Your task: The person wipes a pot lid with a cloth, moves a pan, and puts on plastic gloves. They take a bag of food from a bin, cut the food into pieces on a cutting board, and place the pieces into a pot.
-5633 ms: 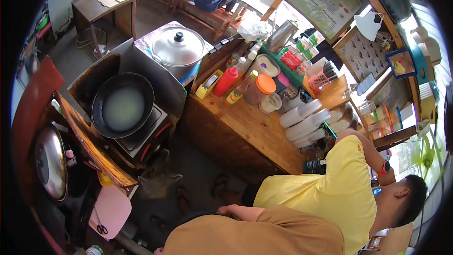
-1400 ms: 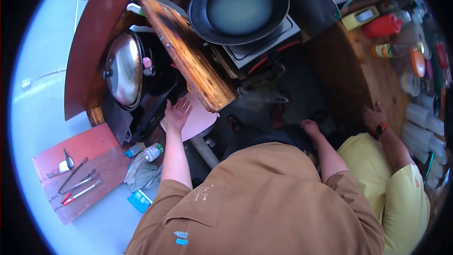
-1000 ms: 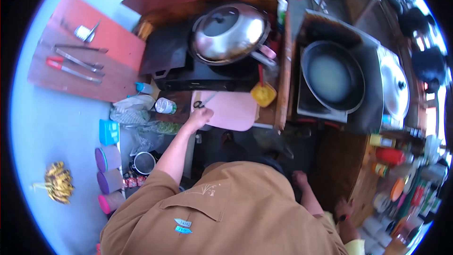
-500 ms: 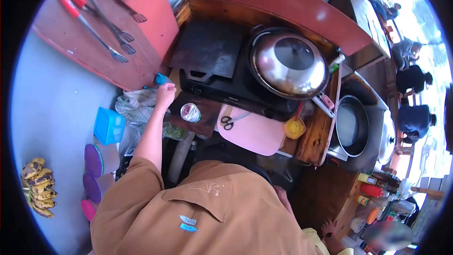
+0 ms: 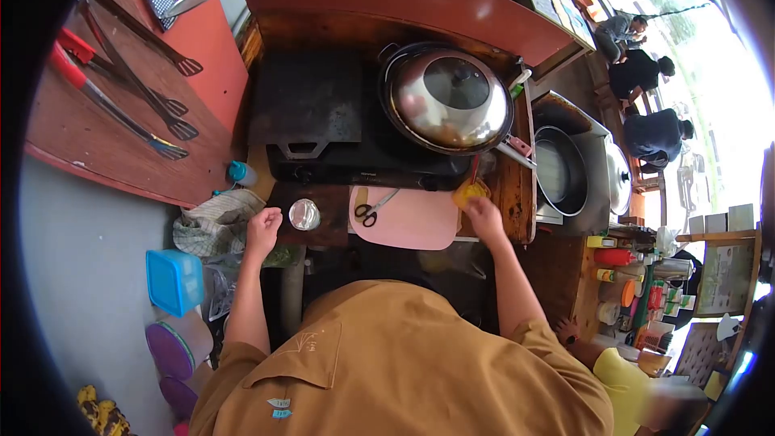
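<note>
My left hand is curled closed just left of a round silver-topped cup on the dark wooden board; nothing shows in its fingers. At the other side, my right hand has its fingers pinched at the near edge of a small yellow tub. A red stick-like thing stands up at the tub's back. Between my hands lies a pink cutting board, with black-handled scissors on its left part.
A lidded wok and a flat black griddle sit on the stove. Its handle points toward the right. A blue-capped bottle and a checked cloth are at left. Another person's hand is at lower right.
My left hand has come down and away from the blue-capped bottle to beside the cup. My right hand has risen from low beside my body to the yellow tub. The view has shifted.
</note>
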### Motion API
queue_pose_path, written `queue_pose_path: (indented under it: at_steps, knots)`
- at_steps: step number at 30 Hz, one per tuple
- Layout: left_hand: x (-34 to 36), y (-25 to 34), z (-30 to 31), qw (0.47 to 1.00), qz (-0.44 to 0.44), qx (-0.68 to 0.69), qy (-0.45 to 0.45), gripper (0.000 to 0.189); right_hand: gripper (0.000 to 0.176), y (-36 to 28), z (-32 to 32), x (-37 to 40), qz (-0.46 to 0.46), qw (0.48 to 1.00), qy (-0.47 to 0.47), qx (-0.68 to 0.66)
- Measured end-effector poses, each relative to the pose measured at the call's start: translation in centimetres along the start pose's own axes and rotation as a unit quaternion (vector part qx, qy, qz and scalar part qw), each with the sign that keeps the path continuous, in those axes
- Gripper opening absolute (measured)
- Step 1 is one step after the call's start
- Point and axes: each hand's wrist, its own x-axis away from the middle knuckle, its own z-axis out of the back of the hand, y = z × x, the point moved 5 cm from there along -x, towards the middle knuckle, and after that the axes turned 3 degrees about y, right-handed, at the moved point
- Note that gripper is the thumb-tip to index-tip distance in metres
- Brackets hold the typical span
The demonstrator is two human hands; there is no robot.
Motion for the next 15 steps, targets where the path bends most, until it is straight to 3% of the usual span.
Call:
queue_pose_path:
  at_steps: [4,6,9,12,15]
  knots:
    - [1.7,-1.8,0.8,1.0,0.004,0.021,0.009,0.024,0.04,6.4,-1.4,-9.3,-0.054,0.995,0.078,-0.011]
    - [3.4,-2.3,1.1,0.999,0.019,0.03,0.003,0.025,0.044,12.6,-3.8,-13.7,-0.203,0.929,0.082,-0.297]
    - [6.5,-3.1,2.1,0.999,0.025,0.028,0.017,0.024,0.046,10.8,-3.2,-15.2,-0.268,0.924,-0.003,-0.274]
    - [10.0,-4.6,3.3,0.999,0.043,-0.012,0.026,0.023,0.036,10.4,-3.6,-17.4,-0.287,0.933,-0.025,-0.215]
    - [13.4,-6.2,4.1,0.995,0.091,0.008,0.027,0.022,0.045,12.1,-4.6,-20.2,-0.335,0.922,-0.024,-0.192]
